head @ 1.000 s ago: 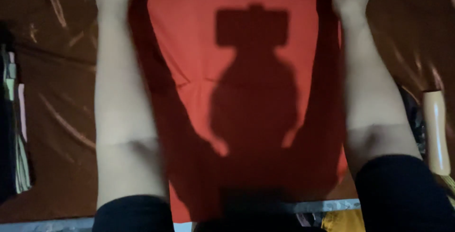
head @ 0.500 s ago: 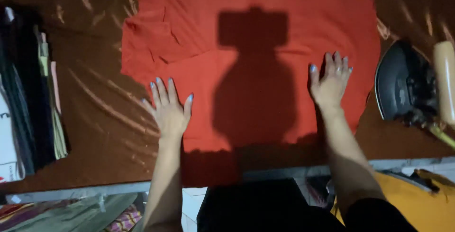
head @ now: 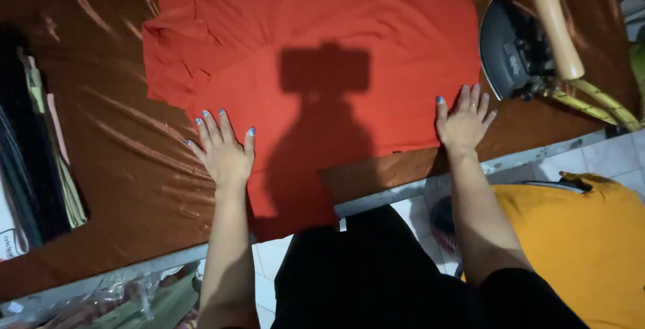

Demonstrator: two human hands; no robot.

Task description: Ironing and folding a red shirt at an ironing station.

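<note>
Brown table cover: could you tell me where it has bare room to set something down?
Free: brown cover between the folded clothes stack and the left hand. Crowded: right, where the iron sits beside the right hand on the red garment.

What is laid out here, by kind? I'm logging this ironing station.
Red cloth garment, spread flat under left hand and right hand: 1
Dark iron with pale wooden handle: 1
Brown satin table cover: 1
Stack of folded clothes: 1
Orange-yellow cloth: 1
Total: 5
</note>
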